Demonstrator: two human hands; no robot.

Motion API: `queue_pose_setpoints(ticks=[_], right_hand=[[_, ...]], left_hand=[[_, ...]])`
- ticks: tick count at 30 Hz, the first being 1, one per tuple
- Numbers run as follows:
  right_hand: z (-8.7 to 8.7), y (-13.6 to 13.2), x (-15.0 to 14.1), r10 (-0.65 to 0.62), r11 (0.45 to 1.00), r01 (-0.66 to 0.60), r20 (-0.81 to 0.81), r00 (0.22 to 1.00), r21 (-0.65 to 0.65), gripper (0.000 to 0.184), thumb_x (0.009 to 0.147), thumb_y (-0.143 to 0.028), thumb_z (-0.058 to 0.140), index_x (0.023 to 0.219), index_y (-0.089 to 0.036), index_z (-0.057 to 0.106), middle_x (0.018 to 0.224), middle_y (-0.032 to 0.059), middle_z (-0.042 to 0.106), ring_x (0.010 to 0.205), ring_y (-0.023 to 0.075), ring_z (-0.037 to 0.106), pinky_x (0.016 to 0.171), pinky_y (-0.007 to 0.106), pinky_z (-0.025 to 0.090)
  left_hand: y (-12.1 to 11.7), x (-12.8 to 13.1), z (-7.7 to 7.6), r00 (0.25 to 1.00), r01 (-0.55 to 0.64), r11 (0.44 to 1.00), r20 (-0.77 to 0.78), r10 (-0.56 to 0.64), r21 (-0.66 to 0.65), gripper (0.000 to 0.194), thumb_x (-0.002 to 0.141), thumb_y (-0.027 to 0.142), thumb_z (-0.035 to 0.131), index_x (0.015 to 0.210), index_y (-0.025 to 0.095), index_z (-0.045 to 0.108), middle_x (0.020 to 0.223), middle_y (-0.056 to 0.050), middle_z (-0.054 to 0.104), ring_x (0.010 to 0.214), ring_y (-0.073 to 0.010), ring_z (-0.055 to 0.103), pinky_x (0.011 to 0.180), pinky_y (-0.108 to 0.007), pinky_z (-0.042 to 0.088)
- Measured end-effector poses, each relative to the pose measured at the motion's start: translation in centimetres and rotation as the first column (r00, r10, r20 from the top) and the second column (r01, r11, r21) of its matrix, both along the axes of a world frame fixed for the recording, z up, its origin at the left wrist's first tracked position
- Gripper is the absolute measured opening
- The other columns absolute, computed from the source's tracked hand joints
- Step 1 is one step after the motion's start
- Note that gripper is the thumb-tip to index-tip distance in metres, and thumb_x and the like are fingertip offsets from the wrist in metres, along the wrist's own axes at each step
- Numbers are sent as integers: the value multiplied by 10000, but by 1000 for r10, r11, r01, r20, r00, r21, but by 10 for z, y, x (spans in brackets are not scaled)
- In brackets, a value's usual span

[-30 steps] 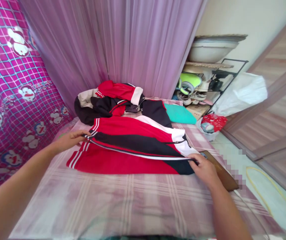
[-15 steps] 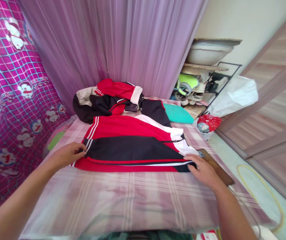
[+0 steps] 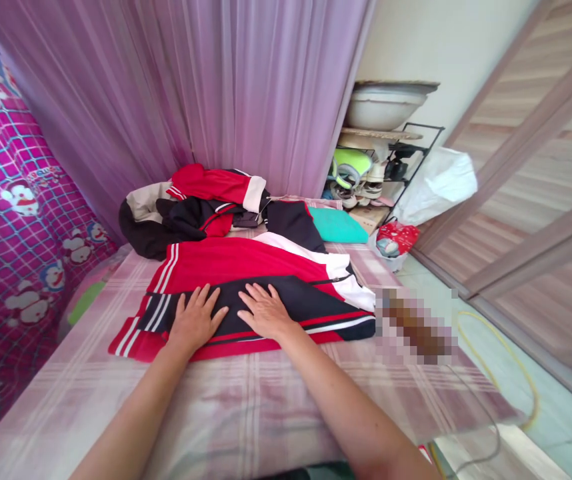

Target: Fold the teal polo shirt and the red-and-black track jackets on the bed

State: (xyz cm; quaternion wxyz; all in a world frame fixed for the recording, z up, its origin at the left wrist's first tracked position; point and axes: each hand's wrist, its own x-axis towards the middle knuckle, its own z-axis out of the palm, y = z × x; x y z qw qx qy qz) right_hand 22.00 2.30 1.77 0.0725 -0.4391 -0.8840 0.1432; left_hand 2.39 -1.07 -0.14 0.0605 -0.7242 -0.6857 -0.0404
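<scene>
A red, black and white track jacket [image 3: 246,260] lies spread on the plaid bed sheet, its striped hem to the left and white collar end to the right. Across its near side runs a black sleeve with red and white piping. My left hand [image 3: 197,320] rests flat on the black fabric close to the striped end, fingers spread. Beside it, my right hand [image 3: 266,312] also lies flat on the black fabric near the middle, fingers apart. Neither hand grips the cloth.
Behind the jacket lie a heap of red and black clothes [image 3: 216,190], dark folded fabric [image 3: 293,223] and a turquoise item [image 3: 339,225]. A shoe rack [image 3: 423,157] stands back right. A cable [image 3: 486,413] trails at the right edge of the plaid sheet [image 3: 246,413].
Both hands have moved inward from the jacket's ends, let go of its edges and now lie flat on the black fabric. The view has shifted slightly to the right.
</scene>
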Motion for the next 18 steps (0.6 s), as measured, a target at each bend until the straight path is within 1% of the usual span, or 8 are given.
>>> queue_pose_setpoints(ticks=[3,7,11,14,16,18], right_hand=[[-11,0,25,-70,998,70,29,997,3,617,1006,-542,308,1525,-217,383,1615,92,299,1497,251,236,1216,505,124],[-14,-3,77,-187,981,184,53,981,56,594,1012,-502,316,1514,-198,407,1598,105,334,1488,247,262,1217,482,139],[-23,-10,123,-297,949,288,57,953,132,547,1009,-453,345,1497,-223,436,1598,96,336,1476,261,292,1193,533,201],[-35,-11,140,-332,932,321,44,942,171,525,997,-447,372,1480,-260,458,1585,89,369,1463,271,320,1165,555,258],[-43,-9,143,-331,929,320,28,943,183,520,988,-450,385,1469,-271,471,1573,87,394,1455,272,335,1160,560,270],[-47,-6,143,-324,929,320,-11,946,188,511,979,-446,394,1451,-274,493,1563,86,412,1439,279,363,1153,575,283]], left_hand=[[2,-7,-2,1000,22,1000,-16,-22,-6,595,953,513,381,1470,234,474,1555,-125,422,1433,-329,382,1165,-582,241],[5,-7,-3,999,43,999,-21,-43,6,583,956,504,383,1473,247,471,1562,-117,414,1438,-324,374,1166,-579,245],[6,-3,-5,999,45,999,-13,-45,-10,592,958,513,382,1478,242,463,1568,-116,401,1449,-327,355,1170,-588,234],[4,0,-4,999,39,999,14,-38,-24,605,959,533,374,1485,245,453,1573,-117,391,1456,-316,344,1177,-585,225],[3,0,-2,999,33,999,28,-32,-29,603,958,541,372,1484,259,452,1576,-112,388,1462,-306,335,1182,-576,220],[2,1,-1,999,27,999,38,-26,-25,597,956,545,376,1481,273,456,1578,-103,388,1467,-299,326,1188,-561,216]])
